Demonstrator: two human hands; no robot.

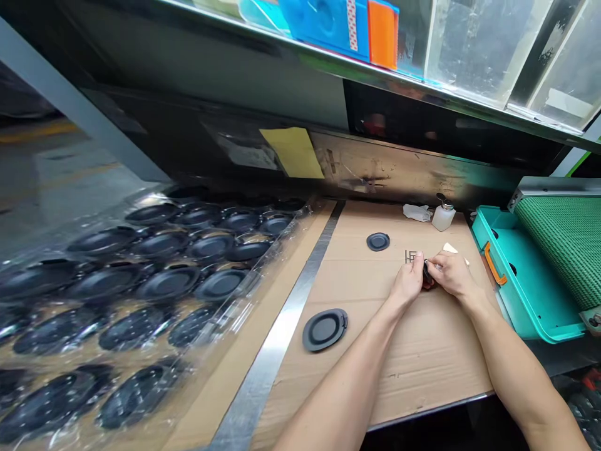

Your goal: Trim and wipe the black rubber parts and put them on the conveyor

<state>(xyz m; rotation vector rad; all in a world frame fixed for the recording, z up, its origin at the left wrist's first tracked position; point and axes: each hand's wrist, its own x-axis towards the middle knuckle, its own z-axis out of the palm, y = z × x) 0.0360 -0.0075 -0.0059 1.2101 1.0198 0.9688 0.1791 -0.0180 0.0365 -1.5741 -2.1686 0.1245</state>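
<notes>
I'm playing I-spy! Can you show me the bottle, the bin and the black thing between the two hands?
Bottle [442, 218]: head view, on its pale body.
Bin [542, 302]: head view, on its bare floor.
Black thing [426, 273]: head view, on the bit that shows.

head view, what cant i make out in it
All in the head view:
Dark piece: shape mostly hidden by the left hand and right hand.
White item: partly hidden behind the right hand.
Leftmost black discs: details blurred, some cut off by the left edge.
Blue item: cut off by the top edge.
</notes>
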